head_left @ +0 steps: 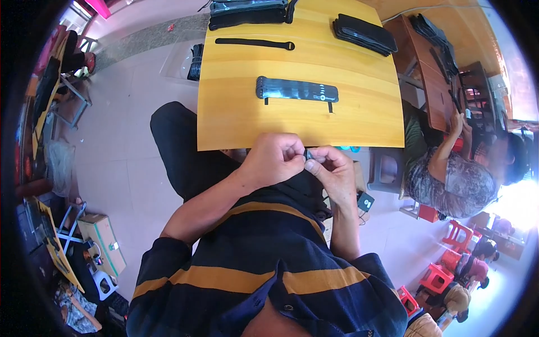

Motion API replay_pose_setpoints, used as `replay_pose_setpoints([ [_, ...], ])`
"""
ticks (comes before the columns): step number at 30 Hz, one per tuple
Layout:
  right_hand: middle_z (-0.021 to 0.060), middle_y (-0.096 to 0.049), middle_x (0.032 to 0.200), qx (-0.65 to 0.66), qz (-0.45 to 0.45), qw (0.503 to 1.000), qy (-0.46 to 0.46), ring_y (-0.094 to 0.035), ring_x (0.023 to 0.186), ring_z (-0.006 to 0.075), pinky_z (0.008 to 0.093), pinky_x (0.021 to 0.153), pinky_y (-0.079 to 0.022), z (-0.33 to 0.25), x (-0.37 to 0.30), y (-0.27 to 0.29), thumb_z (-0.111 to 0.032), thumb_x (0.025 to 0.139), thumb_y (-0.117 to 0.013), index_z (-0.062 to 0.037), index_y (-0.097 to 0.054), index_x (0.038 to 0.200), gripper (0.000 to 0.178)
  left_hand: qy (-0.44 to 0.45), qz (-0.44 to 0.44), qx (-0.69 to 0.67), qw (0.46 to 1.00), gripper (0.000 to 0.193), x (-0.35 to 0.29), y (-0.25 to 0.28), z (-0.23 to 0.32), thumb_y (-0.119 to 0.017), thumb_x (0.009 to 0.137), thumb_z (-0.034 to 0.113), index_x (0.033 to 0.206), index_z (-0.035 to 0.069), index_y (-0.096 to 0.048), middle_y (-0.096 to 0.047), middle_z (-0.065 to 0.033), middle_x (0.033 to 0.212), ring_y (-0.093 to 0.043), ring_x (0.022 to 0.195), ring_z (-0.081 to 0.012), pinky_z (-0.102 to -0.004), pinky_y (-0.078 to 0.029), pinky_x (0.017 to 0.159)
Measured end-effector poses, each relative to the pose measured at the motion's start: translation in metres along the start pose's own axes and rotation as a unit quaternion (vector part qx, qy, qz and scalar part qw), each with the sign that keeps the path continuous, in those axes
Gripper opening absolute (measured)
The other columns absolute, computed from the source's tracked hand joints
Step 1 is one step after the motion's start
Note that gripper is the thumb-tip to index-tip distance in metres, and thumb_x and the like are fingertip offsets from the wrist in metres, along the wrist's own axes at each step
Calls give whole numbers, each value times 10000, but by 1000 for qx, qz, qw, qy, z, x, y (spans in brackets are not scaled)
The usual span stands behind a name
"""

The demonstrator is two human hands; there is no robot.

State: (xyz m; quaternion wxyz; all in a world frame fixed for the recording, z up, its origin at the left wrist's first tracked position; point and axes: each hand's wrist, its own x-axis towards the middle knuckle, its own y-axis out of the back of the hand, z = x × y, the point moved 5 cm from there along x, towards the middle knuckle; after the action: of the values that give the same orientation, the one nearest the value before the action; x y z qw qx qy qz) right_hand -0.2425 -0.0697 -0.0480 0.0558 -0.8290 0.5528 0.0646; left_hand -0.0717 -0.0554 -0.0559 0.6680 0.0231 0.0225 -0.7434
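Note:
Just off the table's near edge, both my hands meet in front of my lap. My left hand [272,160] is closed in a pinch, and my right hand [334,173] pinches from the other side. Between their fingertips is a small dark piece [307,154], mostly covered by the fingers, its kind too small to make out. Beyond them on the yellow table [236,121] lies a flat pack of black straps [295,90] with a shiny face. Two short dark marks [330,108] show at its near side. Farther off lies a single black strap [252,43] with a looped end.
Black strap bundles [247,16] are stacked at the table's far left, and another black stack [365,33] at the far right. A clear bag with black straps [195,62] sits beyond the left edge. At right, a person [455,174] works at a brown table [432,84].

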Motion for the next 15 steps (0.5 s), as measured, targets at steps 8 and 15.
replay_pose_setpoints([
  [8,13,-741,919,-16,14,1000,12,-647,833,52,226,770,-520,6,-1,0,-3,886,-768,12,-731,1041,160,-16,-13,5,1000,77,0,-5,-8,-656,832,-55,821,14,-623,-557,61,695,-497,626,-7,-210,-399,538],
  [15,30,-742,907,-75,36,996,33,-654,839,66,239,765,-524,9,-1,-2,6,840,-803,-6,-742,1017,188,-20,19,-11,1000,38,-1,-2,-13,-659,830,-28,806,-1,-648,-596,46,685,-506,609,-16,-230,-405,523],
])
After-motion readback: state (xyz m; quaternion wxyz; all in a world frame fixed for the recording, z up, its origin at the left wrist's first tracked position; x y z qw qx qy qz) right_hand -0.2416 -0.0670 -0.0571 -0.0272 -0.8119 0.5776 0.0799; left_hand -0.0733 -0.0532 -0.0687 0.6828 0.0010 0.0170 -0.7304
